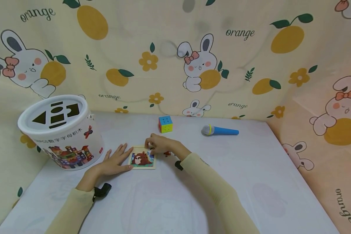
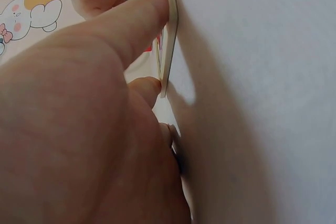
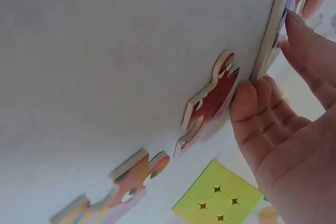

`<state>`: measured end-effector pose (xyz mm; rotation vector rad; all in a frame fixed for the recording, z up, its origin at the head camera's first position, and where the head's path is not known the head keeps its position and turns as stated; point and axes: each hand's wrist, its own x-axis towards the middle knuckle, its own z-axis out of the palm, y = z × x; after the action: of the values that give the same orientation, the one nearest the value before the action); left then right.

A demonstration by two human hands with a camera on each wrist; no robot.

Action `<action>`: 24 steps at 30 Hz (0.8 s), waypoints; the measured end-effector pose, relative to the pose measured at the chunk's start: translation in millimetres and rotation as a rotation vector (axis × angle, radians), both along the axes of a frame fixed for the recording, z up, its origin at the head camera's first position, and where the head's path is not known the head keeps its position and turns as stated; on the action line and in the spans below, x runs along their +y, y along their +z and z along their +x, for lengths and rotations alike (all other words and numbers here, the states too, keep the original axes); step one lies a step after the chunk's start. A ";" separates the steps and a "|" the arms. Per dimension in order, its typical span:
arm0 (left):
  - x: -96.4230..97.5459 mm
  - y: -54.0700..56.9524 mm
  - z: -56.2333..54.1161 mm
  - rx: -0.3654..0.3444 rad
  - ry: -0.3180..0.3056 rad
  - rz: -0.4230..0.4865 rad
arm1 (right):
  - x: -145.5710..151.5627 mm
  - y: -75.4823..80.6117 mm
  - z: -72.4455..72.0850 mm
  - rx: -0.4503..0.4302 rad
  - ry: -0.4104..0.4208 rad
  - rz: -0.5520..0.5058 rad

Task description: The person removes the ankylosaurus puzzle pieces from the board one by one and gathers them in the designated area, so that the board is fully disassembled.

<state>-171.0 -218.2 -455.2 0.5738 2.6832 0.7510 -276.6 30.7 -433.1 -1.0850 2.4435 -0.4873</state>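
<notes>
Grip, head view: left hand [image 1: 115,163] spread out, thumb and forefinger resting against the left corners of the wooden puzzle board [image 1: 144,168], clamped on nothing. Right hand [image 1: 160,144] bent over the far right corner; I cannot tell if the fingertips pinch anything. Board on the white table [image 1: 163,204], between both hands, brown animal picture up. Cube [image 1: 165,124] behind, blue microphone [image 1: 223,131] off right, white bucket [image 1: 68,136] left.

Left wrist view: I see the board edge-on, two left fingertips touching its rim, right fingers at the top of frame.

Right wrist view: thumb tip at the board's edge, lower fingers curled beside it; loose puzzle pieces [image 3: 216,97] lie near, by the cube's yellow face
</notes>
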 end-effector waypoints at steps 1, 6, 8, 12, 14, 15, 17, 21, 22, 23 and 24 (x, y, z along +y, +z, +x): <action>0.0 -0.6 -0.1 0.002 0.000 -0.002 | 0.0 0.1 0.2 -0.002 0.000 0.002; 0.0 -2.3 -1.0 0.006 0.003 -0.007 | -0.2 1.3 1.5 0.003 0.006 -0.005; 0.0 -2.7 -1.4 0.009 0.002 -0.007 | -0.7 1.3 2.4 0.012 0.008 -0.013; -0.2 -3.6 -1.7 0.009 -0.001 -0.002 | -2.9 -0.9 2.8 0.043 0.008 -0.036; -0.5 -4.4 -1.6 0.009 0.001 -0.005 | -4.8 -2.7 2.7 0.062 0.007 -0.047; -0.9 -5.0 -1.8 0.007 0.002 -0.006 | -5.9 -3.6 2.7 0.072 0.006 -0.050; -1.3 -5.6 -1.9 0.009 0.002 -0.002 | -8.4 -5.1 2.5 0.094 0.006 -0.051; -1.6 -5.5 -1.7 0.011 -0.003 0.002 | -13.3 -7.3 2.3 0.145 0.015 -0.025; -1.5 -5.2 -1.4 0.011 -0.005 0.006 | -14.3 -7.4 2.5 0.153 0.015 -0.016; -1.4 -5.1 -1.1 0.010 -0.003 0.002 | -15.2 -7.6 2.8 0.157 0.014 -0.009; -1.4 -5.1 -1.1 0.011 -0.004 0.002 | -15.9 -7.7 3.2 0.157 0.009 -0.003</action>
<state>-172.1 -219.6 -460.3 0.5848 2.6907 0.7514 -273.4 14.8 -440.8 -1.1757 2.5723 -0.4176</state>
